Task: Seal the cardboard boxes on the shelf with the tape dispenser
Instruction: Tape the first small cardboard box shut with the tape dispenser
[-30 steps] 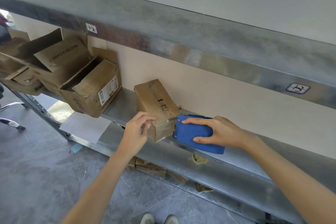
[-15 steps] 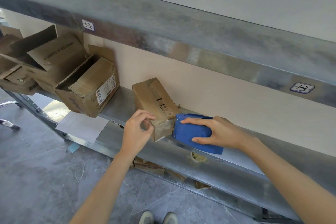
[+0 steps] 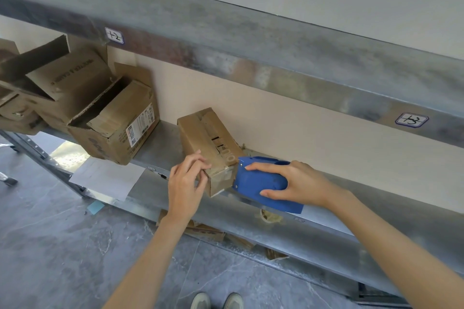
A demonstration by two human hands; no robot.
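At the left end of the shelf (image 3: 160,150), open boxes (image 3: 82,98) lie tipped, flaps loose, overhanging the front edge. Near the middle, close to that front edge, the small box (image 3: 206,138) sits askew with its flaps folded down. Our left hand (image 3: 185,183) curls its fingers round the box's near corner and holds it. Just to the right, our right hand (image 3: 301,183) grasps the blue tape dispenser (image 3: 256,183), forefinger along the top, thumb underneath. The dispenser's front end touches the box's near end face, at the shelf's front edge. Below, our shoes (image 3: 216,301) stand on the grey floor (image 3: 50,246).
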